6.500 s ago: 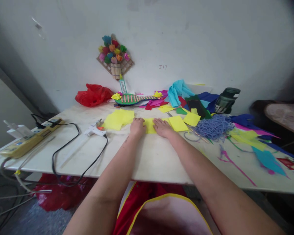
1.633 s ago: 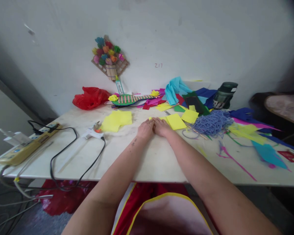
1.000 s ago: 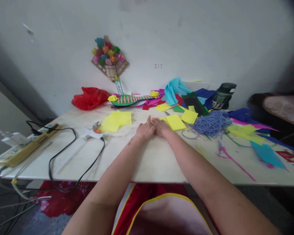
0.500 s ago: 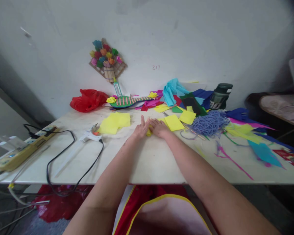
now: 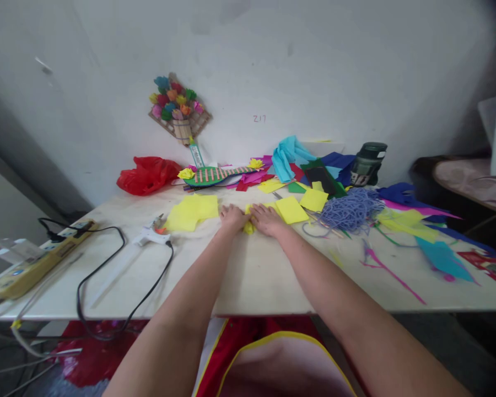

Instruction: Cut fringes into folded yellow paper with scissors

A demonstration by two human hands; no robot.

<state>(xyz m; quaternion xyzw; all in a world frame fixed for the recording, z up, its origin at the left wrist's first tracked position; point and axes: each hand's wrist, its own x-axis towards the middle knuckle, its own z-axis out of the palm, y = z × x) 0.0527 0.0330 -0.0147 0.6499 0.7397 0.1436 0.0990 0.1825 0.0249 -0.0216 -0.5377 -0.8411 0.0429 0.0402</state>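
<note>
At the middle of the table, a piece of yellow paper (image 5: 248, 226) lies between my two hands, partly covered by them. My right hand (image 5: 268, 220) rests on it with the fingers stretched out and flat. On the other side, my left hand (image 5: 233, 218) lies palm down with its fingers spread and its thumb reaching to the paper's edge. A square of yellow paper (image 5: 291, 210) is just right of my right hand. Overlapping yellow sheets (image 5: 192, 212) lie left of my left hand.
A white glue gun (image 5: 152, 237) with a black cable and a power strip (image 5: 41, 259) occupy the left. Tangled purple strands (image 5: 349, 209) and a dark green bottle (image 5: 368, 164) stand right. A red plastic bag (image 5: 149, 175) and a green woven craft piece (image 5: 221, 175) lie behind.
My left hand's raised fingers have come down flat onto the table and moved slightly left. More of the yellow paper between my hands shows. The view has shifted slightly.
</note>
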